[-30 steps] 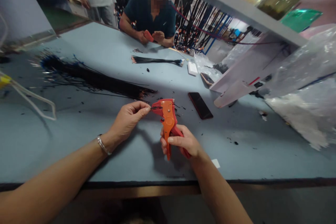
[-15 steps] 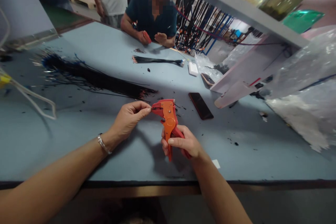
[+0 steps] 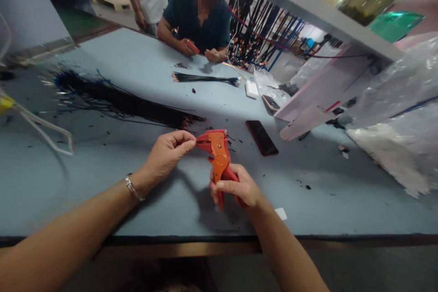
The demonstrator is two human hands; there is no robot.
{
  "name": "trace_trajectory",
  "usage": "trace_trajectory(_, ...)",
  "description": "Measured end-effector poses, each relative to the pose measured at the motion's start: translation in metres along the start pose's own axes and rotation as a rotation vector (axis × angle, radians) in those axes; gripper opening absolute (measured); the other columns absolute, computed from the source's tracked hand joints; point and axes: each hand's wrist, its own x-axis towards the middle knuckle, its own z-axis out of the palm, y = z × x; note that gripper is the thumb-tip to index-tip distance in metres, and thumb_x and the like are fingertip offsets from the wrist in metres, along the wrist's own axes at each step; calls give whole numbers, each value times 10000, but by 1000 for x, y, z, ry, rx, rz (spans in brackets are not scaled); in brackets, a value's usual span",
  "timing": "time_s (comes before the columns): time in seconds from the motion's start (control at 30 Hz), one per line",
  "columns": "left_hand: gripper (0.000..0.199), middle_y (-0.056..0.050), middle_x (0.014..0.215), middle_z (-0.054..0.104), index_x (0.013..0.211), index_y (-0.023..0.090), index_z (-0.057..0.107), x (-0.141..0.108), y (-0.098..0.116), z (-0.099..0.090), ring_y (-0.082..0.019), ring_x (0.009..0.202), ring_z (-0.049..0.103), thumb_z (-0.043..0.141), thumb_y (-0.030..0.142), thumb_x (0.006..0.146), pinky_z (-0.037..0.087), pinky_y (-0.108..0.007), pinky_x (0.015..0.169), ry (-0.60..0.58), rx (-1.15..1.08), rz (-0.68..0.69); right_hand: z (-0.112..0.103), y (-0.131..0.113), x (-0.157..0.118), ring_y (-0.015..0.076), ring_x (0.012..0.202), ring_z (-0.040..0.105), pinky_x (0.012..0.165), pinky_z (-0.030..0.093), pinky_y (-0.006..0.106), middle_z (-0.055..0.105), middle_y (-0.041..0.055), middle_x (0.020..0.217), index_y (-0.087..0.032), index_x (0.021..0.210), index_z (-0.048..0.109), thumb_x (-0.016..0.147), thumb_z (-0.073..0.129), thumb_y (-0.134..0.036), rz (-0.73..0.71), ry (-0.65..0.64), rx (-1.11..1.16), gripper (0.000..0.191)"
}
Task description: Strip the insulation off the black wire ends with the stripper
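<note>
From the head camera, the right hand is wrapped tight around the handles of an orange wire stripper, fingers curled over the red grips and the thumb laid across the front; the tool stands nearly upright above the blue-grey table, its long axis running from the handles near the person up and slightly left to the head, which points away from the person and toward the left hand; the left hand is closed in a narrow pinch, thumb and forefinger pressed together right at the stripper's nose, and whatever thin thing they hold is too small to make out; a silver bracelet sits on the left wrist; behind the hands a long bundle of black wires lies on the table, its axis slanting from far left down toward the stripper's head, the bare ends stopping just short of it; a dark phone lies flat to the right of the tool, near but apart; farther back a smaller wire bundle lies crosswise, with a white box just beside its right end; across the table a seated person's hands rest on the surface, one holding a red tool; clear plastic bags are heaped at the right edge under a grey shelf.
</note>
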Motion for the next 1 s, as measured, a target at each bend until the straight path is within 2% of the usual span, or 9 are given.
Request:
trace_trajectory(0.43, 190, 45, 605, 454, 705, 167, 579, 0, 4, 2, -97, 546, 344, 580, 340, 782, 302, -226, 533, -34, 65, 31, 8, 11, 1, 117, 429, 556, 400, 482, 217, 610, 0, 556, -135, 813, 568, 749, 746, -384, 2, 72, -9, 313)
trace_trajectory(0.63, 187, 43, 602, 452, 707, 172, 582, -2, 3, 2, -102, 548, 351, 590, 345, 777, 314, -225, 535, -21, 52, 25, 13, 11, 2, 102, 389, 532, 380, 455, 197, 610, -5, 523, -144, 768, 558, 738, 745, -424, 4, 92, -29, 339)
trace_trajectory(0.8, 200, 18, 663, 522, 710, 168, 598, -1, 1, 2, -128, 635, 441, 592, 359, 771, 376, -231, 610, -18, 55, 33, 14, 13, 4, 80, 324, 470, 304, 362, 160, 537, -46, 455, -163, 701, 514, 715, 763, -438, 8, 167, 0, 372)
trace_trajectory(1.0, 196, 21, 667, 534, 715, 162, 614, 0, 1, 4, -124, 646, 452, 603, 351, 766, 380, -224, 620, 10, 74, 33, 11, 14, 8, 103, 363, 520, 334, 409, 186, 564, -31, 498, -148, 752, 548, 691, 771, -383, 0, 151, 92, 329)
